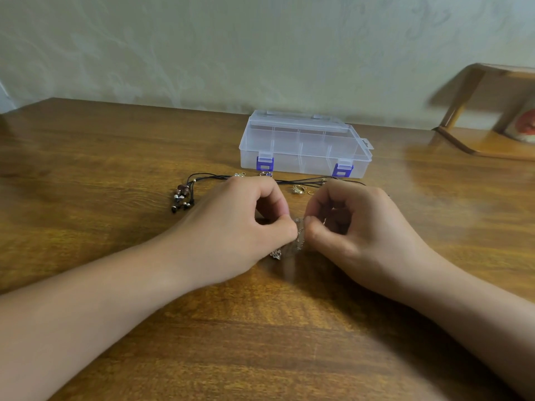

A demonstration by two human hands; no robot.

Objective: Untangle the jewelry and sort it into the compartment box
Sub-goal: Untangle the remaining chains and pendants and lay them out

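Glossy wooden table [115, 157], clear smooth plastic box [304, 146], fine metal chain [299, 238], black cord necklace [202, 178]

Wooden table [115, 157]; pale patterned wall [260, 47] behind; blurred wooden stand [474, 111] at far right.

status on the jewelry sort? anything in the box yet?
Done: nothing visible. The compartment box sits latched shut at the back of the table, compartments apparently empty.
In hand: left hand and right hand both pinch a thin chain, working its tangle.
Left: the black cord necklace, a gold ring and other small pieces lie loose before the box; the lid needs opening.
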